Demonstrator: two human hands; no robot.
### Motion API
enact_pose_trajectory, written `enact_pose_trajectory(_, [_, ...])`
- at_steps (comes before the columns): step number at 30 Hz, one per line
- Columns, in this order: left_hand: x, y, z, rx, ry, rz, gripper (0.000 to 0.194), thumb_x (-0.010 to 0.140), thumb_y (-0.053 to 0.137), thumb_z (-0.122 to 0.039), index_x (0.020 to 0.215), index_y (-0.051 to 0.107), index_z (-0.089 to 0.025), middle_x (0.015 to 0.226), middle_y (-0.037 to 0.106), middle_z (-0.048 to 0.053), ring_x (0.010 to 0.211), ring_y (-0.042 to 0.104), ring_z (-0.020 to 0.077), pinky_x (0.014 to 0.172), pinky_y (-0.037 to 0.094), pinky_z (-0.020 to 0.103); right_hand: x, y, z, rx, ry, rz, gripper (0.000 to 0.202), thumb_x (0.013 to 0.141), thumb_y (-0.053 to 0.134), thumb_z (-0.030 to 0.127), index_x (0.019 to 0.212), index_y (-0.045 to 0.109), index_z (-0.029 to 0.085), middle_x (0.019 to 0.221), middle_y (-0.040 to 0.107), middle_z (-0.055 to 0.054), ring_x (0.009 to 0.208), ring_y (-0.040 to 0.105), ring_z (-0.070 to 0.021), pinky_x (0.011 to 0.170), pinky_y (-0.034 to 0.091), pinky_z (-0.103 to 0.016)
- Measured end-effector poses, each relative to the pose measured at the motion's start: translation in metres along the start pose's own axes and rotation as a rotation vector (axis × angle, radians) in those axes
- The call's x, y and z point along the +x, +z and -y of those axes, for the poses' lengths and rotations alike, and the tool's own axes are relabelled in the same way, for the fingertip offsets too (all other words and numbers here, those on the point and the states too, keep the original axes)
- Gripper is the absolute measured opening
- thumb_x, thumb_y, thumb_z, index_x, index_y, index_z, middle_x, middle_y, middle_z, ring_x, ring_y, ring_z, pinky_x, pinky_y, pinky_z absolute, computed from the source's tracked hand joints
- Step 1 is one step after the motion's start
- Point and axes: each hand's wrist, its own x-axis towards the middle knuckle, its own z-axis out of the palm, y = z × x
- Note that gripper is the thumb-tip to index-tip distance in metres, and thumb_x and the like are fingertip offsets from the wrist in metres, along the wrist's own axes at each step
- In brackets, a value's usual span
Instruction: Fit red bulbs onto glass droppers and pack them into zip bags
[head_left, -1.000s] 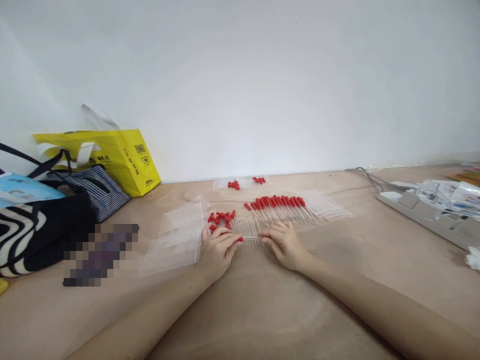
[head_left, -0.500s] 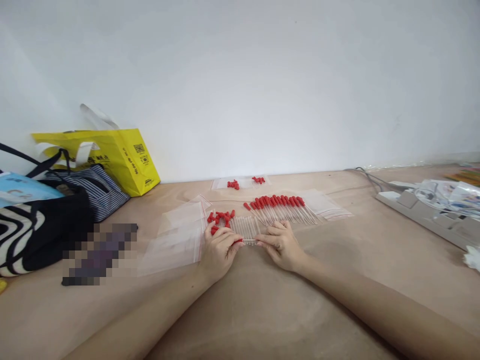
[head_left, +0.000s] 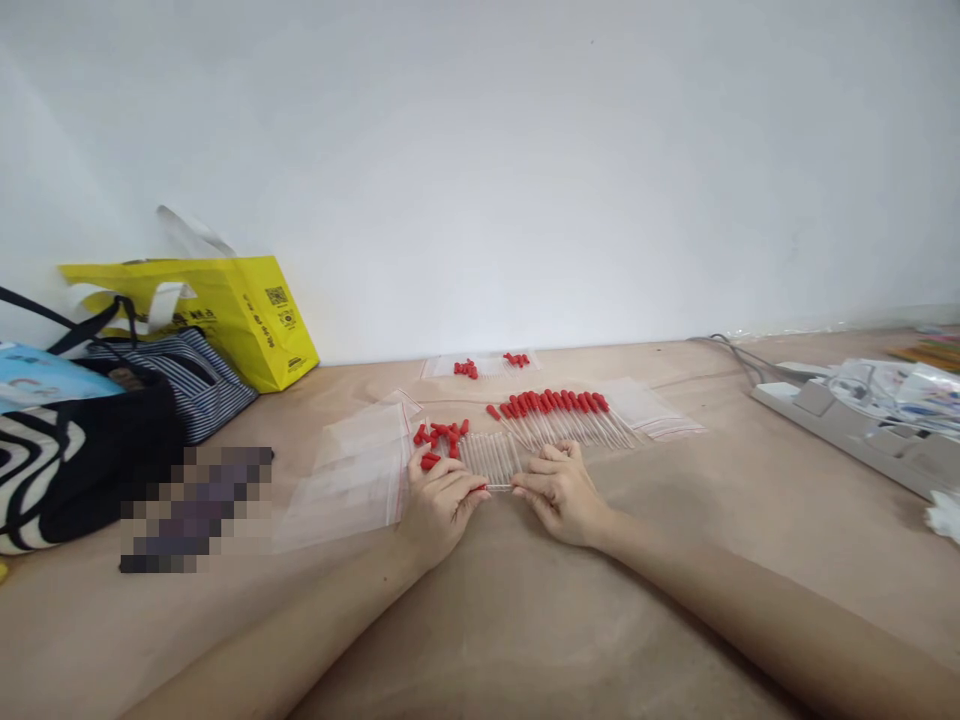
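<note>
My left hand pinches a small red rubber bulb, mostly hidden by its fingertips. A thin clear glass tube runs sideways from that bulb to my right hand, whose fingers grip its other end. Just behind the tube lies a row of bare clear tubes. Loose red bulbs are heaped at the left end of this row, near my left fingers. Farther back and to the right, several droppers with red bulbs on them lie side by side.
Clear zip bags lie left of my hands, another right of the droppers. A bag with red bulbs rests by the wall. Yellow and black bags stand left; a power strip lies right.
The tube between my hands has shifted slightly down, toward me, with my right hand moving a little the same way. Both hands keep their grip.
</note>
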Motion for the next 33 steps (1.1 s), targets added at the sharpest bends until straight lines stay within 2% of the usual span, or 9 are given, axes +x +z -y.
enact_pose_trajectory(3, [0.0004,-0.0008,-0.0003,0.008,0.026,-0.001,0.014,0.083,0.049,-0.023,0.075,0.06,-0.021,0.065,0.067,-0.005,0.069,0.06,0.0144,0.101,0.007,0.052,0.0,-0.0013,0.0005,0.011,0.008,0.026,0.023,0.085,0.042,0.024,0.075,0.062,0.02,0.061,0.053,0.0,0.068,0.039,-0.0132,0.072,0.018,-0.033])
enact_pose_trajectory(9, [0.0009,0.0005,0.0003,0.048,0.089,-0.073,0.015,0.083,0.048,-0.02,0.08,0.062,-0.023,0.083,0.07,-0.002,0.097,0.058,0.0228,0.1,0.006,0.057,-0.0001,-0.002,0.0022,0.003,0.018,0.027,0.023,0.085,0.042,0.025,0.075,0.062,0.02,0.06,0.054,0.0,0.068,0.04,-0.0132,0.073,0.018,-0.032])
enact_pose_trajectory(18, [0.0014,-0.0021,-0.0017,0.042,0.117,-0.062,0.016,0.084,0.047,-0.021,0.077,0.061,-0.023,0.069,0.07,-0.004,0.088,0.063,0.0197,0.103,-0.001,0.056,-0.0006,-0.0047,0.0039,0.061,-0.008,0.077,0.027,0.086,0.04,0.023,0.067,0.058,0.018,0.058,0.052,0.001,0.068,0.04,-0.0127,0.072,0.019,-0.031])
enact_pose_trajectory(28, [0.0015,-0.0017,-0.0023,-0.015,0.141,-0.024,0.015,0.083,0.046,-0.016,0.079,0.059,-0.022,0.068,0.069,-0.005,0.086,0.063,0.0186,0.103,-0.003,0.053,-0.0011,-0.0026,0.0022,-0.126,-0.22,-0.061,0.023,0.084,0.037,0.017,0.082,0.06,0.017,0.06,0.053,-0.001,0.066,0.038,-0.0132,0.076,0.018,-0.035])
enact_pose_trajectory(33, [0.0026,0.0002,-0.0002,-0.008,0.161,-0.051,0.013,0.082,0.048,-0.017,0.08,0.06,-0.022,0.071,0.07,-0.005,0.087,0.063,0.0186,0.103,0.0,0.054,0.0008,0.0007,0.0009,-0.104,-0.165,-0.052,0.023,0.085,0.039,0.02,0.081,0.062,0.018,0.06,0.053,-0.001,0.068,0.039,-0.0138,0.075,0.019,-0.035])
